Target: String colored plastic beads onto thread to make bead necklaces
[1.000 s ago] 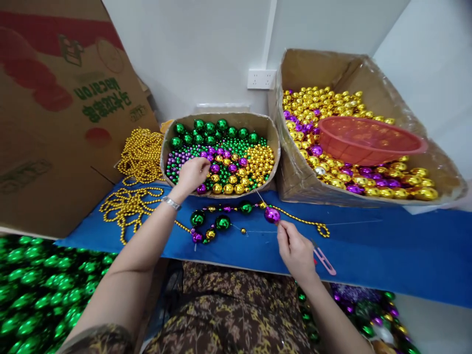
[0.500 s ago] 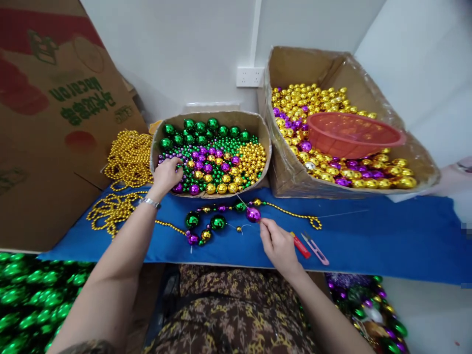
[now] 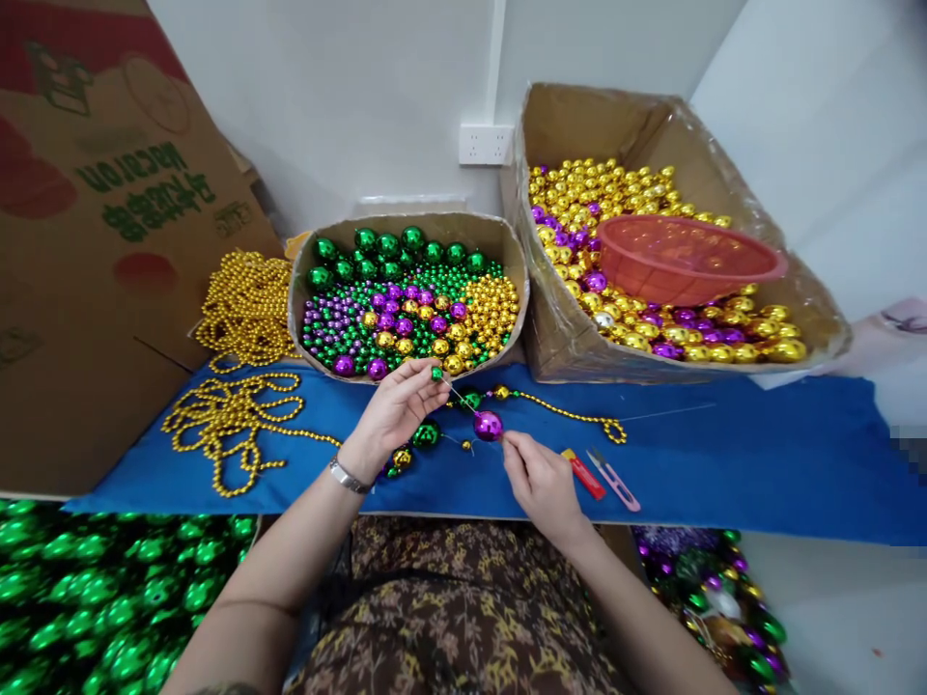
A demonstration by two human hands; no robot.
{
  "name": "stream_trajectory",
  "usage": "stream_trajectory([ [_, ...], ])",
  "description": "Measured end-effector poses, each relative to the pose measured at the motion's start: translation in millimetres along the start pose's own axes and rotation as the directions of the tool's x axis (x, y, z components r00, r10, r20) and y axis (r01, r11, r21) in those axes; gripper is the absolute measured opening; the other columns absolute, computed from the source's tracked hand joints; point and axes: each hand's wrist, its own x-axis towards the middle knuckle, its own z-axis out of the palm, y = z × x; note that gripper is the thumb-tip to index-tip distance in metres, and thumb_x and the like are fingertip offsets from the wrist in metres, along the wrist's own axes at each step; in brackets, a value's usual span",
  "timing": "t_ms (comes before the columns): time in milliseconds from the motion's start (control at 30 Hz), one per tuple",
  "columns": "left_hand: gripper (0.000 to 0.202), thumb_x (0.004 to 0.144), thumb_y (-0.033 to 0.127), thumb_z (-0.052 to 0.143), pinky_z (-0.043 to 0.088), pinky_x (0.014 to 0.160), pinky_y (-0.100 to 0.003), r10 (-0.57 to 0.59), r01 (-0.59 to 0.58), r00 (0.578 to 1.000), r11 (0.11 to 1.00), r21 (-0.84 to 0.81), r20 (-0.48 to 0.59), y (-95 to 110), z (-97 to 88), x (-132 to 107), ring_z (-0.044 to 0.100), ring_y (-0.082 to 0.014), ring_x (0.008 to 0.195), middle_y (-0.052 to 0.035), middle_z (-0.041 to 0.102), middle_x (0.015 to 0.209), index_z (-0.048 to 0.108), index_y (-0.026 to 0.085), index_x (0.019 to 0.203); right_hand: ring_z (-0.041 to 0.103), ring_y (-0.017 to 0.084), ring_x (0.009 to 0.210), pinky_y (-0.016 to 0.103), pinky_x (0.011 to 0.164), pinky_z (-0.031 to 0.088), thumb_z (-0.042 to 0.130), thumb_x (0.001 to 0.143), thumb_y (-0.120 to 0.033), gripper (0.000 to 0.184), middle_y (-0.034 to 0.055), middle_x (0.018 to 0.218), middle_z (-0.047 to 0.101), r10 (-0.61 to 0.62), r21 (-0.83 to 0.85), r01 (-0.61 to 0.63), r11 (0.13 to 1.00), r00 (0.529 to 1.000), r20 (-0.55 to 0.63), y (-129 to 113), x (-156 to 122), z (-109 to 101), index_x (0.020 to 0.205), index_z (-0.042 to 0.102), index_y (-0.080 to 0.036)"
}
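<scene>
My left hand (image 3: pixel 398 410) pinches a small shiny green bead (image 3: pixel 436 374) just in front of the smaller box of beads. A thin, straight needle (image 3: pixel 461 396) slants between that bead and a larger purple bead (image 3: pixel 488 426); whether its tip is inside the green bead, I cannot tell. Closed fingers of my right hand (image 3: pixel 540 483) grip the needle's lower end, right against the purple bead threaded on it. Beneath my hands lies a partly hidden bead strand, with a large green bead (image 3: pixel 427 434) and a tiny gold bead (image 3: pixel 467 445) on a thread.
Behind my hands stands a cardboard box (image 3: pixel 296 319) of mixed beads. At right, a larger box (image 3: pixel 554 352) holds gold and purple beads and a red basket (image 3: pixel 688 275). Thread snips (image 3: pixel 614 480) and a red cutter (image 3: pixel 585 476) lie on the blue cloth. Gold bead chains (image 3: pixel 242 309) are left.
My left hand has come out of the smaller box, moving right and toward me with a green bead, up to the needle's tip. My right hand has barely moved.
</scene>
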Motion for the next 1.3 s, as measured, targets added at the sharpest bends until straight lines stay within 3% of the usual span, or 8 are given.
stream_trajectory([
  [200, 0.016, 0.077, 0.022, 0.073, 0.058, 0.069, -0.024, -0.030, 0.026, 0.998, 0.996, -0.084, -0.047, 0.6, 3.0, -3.9, 0.068, -0.0125, 0.072, -0.0035, 0.070, 0.081, 0.064, 0.016, 0.089, 0.066, 0.014, 0.064, 0.024, 0.062, 0.049, 0.045, 0.096, -0.018, 0.016, 0.0050, 0.078, 0.071, -0.036, -0.008, 0.035, 0.999, 0.999, -0.011, 0.9, 0.0, 3.9, 0.099, 0.061, -0.016],
  [367, 0.019, 0.082, 0.024, 0.069, 0.058, 0.067, -0.024, -0.043, 0.037, 0.997, 0.995, -0.090, -0.067, -0.3, 5.6, -6.4, 0.068, -0.0121, 0.069, -0.0034, 0.068, 0.077, 0.064, 0.015, 0.098, 0.068, 0.015, 0.067, 0.024, 0.064, 0.050, 0.045, 0.096, -0.017, 0.017, 0.0056, 0.080, 0.071, -0.042, -0.009, 0.042, 0.999, 0.999, -0.004, 0.6, -0.3, 4.4, 0.099, 0.062, -0.015],
  [600, 0.020, 0.077, 0.024, 0.073, 0.057, 0.067, -0.023, -0.012, 0.005, 0.996, 0.997, -0.074, -0.088, -1.3, 6.5, -6.4, 0.067, -0.0117, 0.069, -0.0033, 0.069, 0.078, 0.065, 0.015, 0.093, 0.068, 0.014, 0.067, 0.024, 0.064, 0.051, 0.044, 0.096, -0.017, 0.019, 0.0053, 0.081, 0.072, -0.059, -0.047, 0.059, 0.997, 0.998, -0.004, 2.0, -1.0, 4.7, 0.100, 0.062, -0.016],
  [800, 0.028, 0.068, 0.023, 0.081, 0.057, 0.067, -0.024, 0.118, -0.115, 0.989, 0.993, 0.041, -0.093, -13.5, 10.8, -11.5, 0.067, -0.0122, 0.070, 0.0001, 0.066, 0.078, 0.064, 0.015, 0.090, 0.068, 0.015, 0.066, 0.024, 0.065, 0.050, 0.043, 0.097, -0.018, 0.020, 0.0055, 0.079, 0.072, -0.078, -0.113, 0.075, 0.991, 0.997, -0.020, 1.7, -0.3, 10.2, 0.099, 0.062, -0.016],
  [1000, 0.043, 0.077, 0.033, 0.074, 0.056, 0.072, -0.028, 0.238, -0.232, 0.971, 0.940, 0.250, 0.007, -10.2, 10.0, -2.3, 0.068, -0.0159, 0.083, -0.0067, 0.070, 0.098, 0.058, 0.020, 0.115, 0.065, 0.013, 0.059, 0.024, 0.062, 0.049, 0.043, 0.097, -0.020, 0.018, 0.0046, 0.074, 0.070, 0.007, -0.056, -0.009, 0.998, 0.999, -0.037, 5.8, 3.7, 1.7, 0.100, 0.061, -0.015],
  [1067, 0.035, 0.079, 0.035, 0.070, 0.055, 0.074, -0.027, 0.339, -0.327, 0.940, 0.843, 0.427, 0.051, -3.8, 4.1, 11.1, 0.067, -0.0164, 0.086, -0.0076, 0.070, 0.099, 0.062, 0.018, 0.109, 0.064, 0.014, 0.059, 0.024, 0.061, 0.049, 0.043, 0.097, -0.021, 0.018, 0.0042, 0.074, 0.070, 0.024, -0.059, -0.026, 0.998, 0.998, -0.051, 8.6, 4.6, -2.7, 0.099, 0.061, -0.016],
  [1133, 0.027, 0.082, 0.034, 0.066, 0.054, 0.073, -0.027, 0.421, -0.392, 0.900, 0.675, 0.626, 0.109, 3.0, -3.1, 28.9, 0.066, -0.0162, 0.085, -0.0076, 0.070, 0.095, 0.065, 0.016, 0.102, 0.064, 0.014, 0.060, 0.024, 0.061, 0.049, 0.043, 0.097, -0.021, 0.018, 0.0043, 0.074, 0.069, 0.031, -0.063, -0.035, 0.997, 0.998, -0.060, 10.9, 5.0, -5.1, 0.098, 0.060, -0.017],
  [1300, 0.020, 0.085, 0.022, 0.057, 0.051, 0.076, -0.032, 0.496, -0.339, 0.828, 0.075, 0.938, 0.260, 18.4, -14.2, 78.7, 0.065, -0.0201, 0.084, -0.0089, 0.070, 0.091, 0.065, 0.014, 0.101, 0.064, 0.014, 0.060, 0.024, 0.061, 0.048, 0.042, 0.097, -0.022, 0.018, 0.0042, 0.074, 0.069, 0.057, -0.059, -0.060, 0.996, 0.997, -0.057, 13.6, 4.6, -3.5, 0.098, 0.060, -0.017],
])
